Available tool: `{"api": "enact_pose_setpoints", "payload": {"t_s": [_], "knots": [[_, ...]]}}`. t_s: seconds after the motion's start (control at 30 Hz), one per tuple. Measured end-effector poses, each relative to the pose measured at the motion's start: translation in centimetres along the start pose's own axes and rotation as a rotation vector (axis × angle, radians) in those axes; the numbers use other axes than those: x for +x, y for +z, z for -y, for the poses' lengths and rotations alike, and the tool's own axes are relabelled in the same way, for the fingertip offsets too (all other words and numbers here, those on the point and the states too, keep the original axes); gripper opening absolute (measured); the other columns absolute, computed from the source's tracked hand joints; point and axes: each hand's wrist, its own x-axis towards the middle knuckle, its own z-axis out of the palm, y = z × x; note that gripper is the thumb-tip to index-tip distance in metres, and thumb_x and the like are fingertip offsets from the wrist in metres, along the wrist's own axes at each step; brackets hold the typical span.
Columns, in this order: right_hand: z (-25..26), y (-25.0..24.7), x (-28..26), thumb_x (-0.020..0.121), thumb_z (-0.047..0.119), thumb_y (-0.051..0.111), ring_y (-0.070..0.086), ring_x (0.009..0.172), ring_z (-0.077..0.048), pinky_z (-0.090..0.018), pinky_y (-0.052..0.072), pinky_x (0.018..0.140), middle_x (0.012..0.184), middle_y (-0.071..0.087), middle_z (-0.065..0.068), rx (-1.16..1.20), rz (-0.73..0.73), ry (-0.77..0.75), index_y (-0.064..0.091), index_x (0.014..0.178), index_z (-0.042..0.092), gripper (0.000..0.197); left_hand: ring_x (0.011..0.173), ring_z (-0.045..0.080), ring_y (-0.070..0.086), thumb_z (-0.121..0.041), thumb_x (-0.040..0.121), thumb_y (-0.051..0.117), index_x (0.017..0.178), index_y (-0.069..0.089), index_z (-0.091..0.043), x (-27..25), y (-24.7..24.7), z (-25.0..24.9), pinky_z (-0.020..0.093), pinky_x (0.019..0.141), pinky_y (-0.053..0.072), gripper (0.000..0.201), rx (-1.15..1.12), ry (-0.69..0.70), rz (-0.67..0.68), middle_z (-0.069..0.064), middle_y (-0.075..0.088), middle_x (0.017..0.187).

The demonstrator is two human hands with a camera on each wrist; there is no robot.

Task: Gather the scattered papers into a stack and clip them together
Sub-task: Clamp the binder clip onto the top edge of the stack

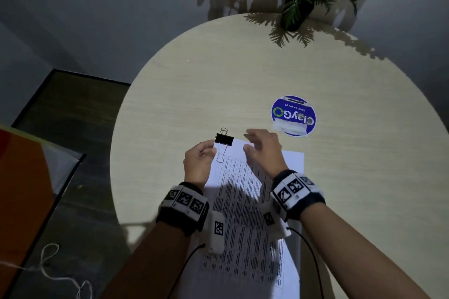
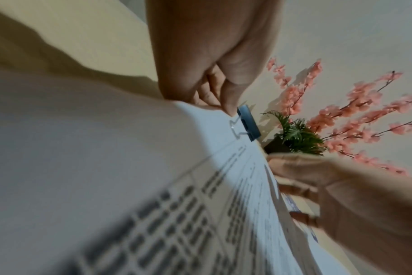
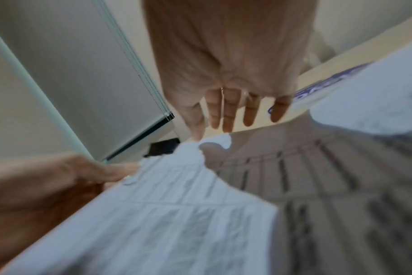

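A stack of printed papers (image 1: 243, 201) lies on the round beige table (image 1: 194, 80), reaching toward me. A black binder clip (image 1: 224, 139) sits clamped on its far left corner, one wire handle folded onto the top sheet. My left hand (image 1: 206, 150) pinches that corner just left of the clip; the left wrist view shows the thumb and fingers (image 2: 223, 108) on the sheet edge beside the clip (image 2: 248, 123). My right hand (image 1: 255, 145) hovers over the stack's far edge with fingers (image 3: 228, 115) spread, holding nothing. The papers (image 3: 165, 214) look blurred in the right wrist view.
A round blue sticker (image 1: 293, 116) is taped to the table right of the hands. A potted plant with pink blossoms (image 1: 298, 0) stands at the far edge. The table's left rim drops to a dark floor with an orange object (image 1: 21, 189) and white string (image 1: 48, 272).
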Motion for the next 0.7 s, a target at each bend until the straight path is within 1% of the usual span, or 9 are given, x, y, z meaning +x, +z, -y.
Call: {"api": "enact_pose_setpoints", "payload": {"t_s": [0.07,0.13,0.17,0.27,0.37,0.47,0.57,0.67,0.7], "knots": [[-0.6,-1.0,0.9,0.086,0.019,0.059,0.039,0.121,-0.027,-0.04,0.03,0.099,0.113,0.058,-0.003,-0.195,0.105,0.054,0.059,0.112,0.014,0.026,0.074,0.009,0.056,0.003,0.083,0.053,0.088,0.06,-0.029,-0.5,-0.1,-1.0,0.031,0.082,0.041,0.033,-0.009,0.042,0.074,-0.011,0.055,0.058],[-0.3,-1.7,1.1,0.084,0.015,0.06,0.045,0.106,-0.026,-0.038,0.032,0.094,0.095,0.057,-0.005,-0.214,0.142,0.053,0.057,0.082,0.02,0.007,0.092,0.01,0.055,0.002,0.083,0.056,0.107,0.05,-0.032,-1.2,-0.2,-2.5,0.031,0.089,0.042,0.043,0.019,0.135,0.216,-0.004,0.049,0.066],[-0.2,-2.0,1.0,0.083,0.011,0.06,0.048,0.095,-0.023,-0.039,0.037,0.093,0.088,0.056,-0.003,-0.177,0.133,0.029,0.051,0.07,0.024,0.02,0.091,0.007,0.055,0.0,0.081,0.06,0.111,0.049,-0.038,-1.3,-0.3,-3.4,0.03,0.087,0.045,0.05,0.04,0.152,0.311,-0.003,0.05,0.072],[-0.2,-2.6,0.2,0.081,0.004,0.06,0.047,0.078,-0.02,-0.029,0.042,0.073,0.079,0.053,-0.002,-0.052,0.098,-0.037,0.048,0.069,0.017,0.022,0.08,0.014,0.06,-0.006,0.074,0.071,0.104,0.062,-0.033,-1.6,0.0,-5.4,0.037,0.074,0.052,0.042,0.193,0.127,0.492,0.004,0.06,0.09],[-0.1,-2.9,-0.5,0.081,-0.001,0.058,0.045,0.072,-0.02,-0.021,0.035,0.06,0.067,0.048,0.003,0.028,0.047,-0.099,0.049,0.075,0.009,0.015,0.064,0.013,0.062,-0.009,0.073,0.074,0.083,0.066,-0.014,-1.3,-0.1,-6.5,0.021,0.058,0.048,0.014,0.283,0.08,0.431,0.001,0.063,0.075],[0.0,-3.6,-0.9,0.081,-0.003,0.057,0.045,0.072,-0.02,-0.029,0.038,0.068,0.065,0.045,0.008,0.059,-0.007,-0.152,0.049,0.074,0.008,0.015,0.051,0.005,0.066,-0.022,0.081,0.069,0.07,0.063,-0.011,-2.3,-0.2,-5.9,0.013,0.048,0.049,0.017,0.282,-0.093,0.478,-0.001,0.068,0.065],[0.1,-4.7,-1.0,0.08,-0.001,0.059,0.05,0.075,-0.017,-0.03,0.042,0.075,0.07,0.052,0.007,0.113,-0.107,-0.116,0.054,0.074,0.009,0.013,0.088,0.018,0.069,-0.035,0.087,0.058,0.087,0.068,-0.016,-3.9,0.1,-4.2,0.032,0.084,0.053,0.021,0.295,-0.047,0.426,0.002,0.073,0.09],[-1.2,-5.5,-1.1,0.081,0.014,0.063,0.053,0.101,-0.023,-0.039,0.042,0.097,0.106,0.062,-0.007,0.168,-0.346,0.041,0.061,0.087,0.015,0.008,0.101,0.02,0.062,-0.032,0.091,0.051,0.105,0.067,-0.017,-4.7,0.6,-3.9,0.034,0.09,0.043,0.026,0.208,-0.005,0.35,0.003,0.068,0.106],[-1.5,-5.9,-1.5,0.081,0.021,0.065,0.047,0.112,-0.023,-0.039,0.039,0.102,0.12,0.056,-0.007,0.162,-0.395,0.125,0.059,0.102,0.016,0.022,0.102,0.019,0.061,-0.031,0.092,0.05,0.111,0.065,-0.015,-4.8,0.7,-4.4,0.033,0.091,0.043,0.029,0.169,-0.009,0.345,0.003,0.067,0.109]]}}
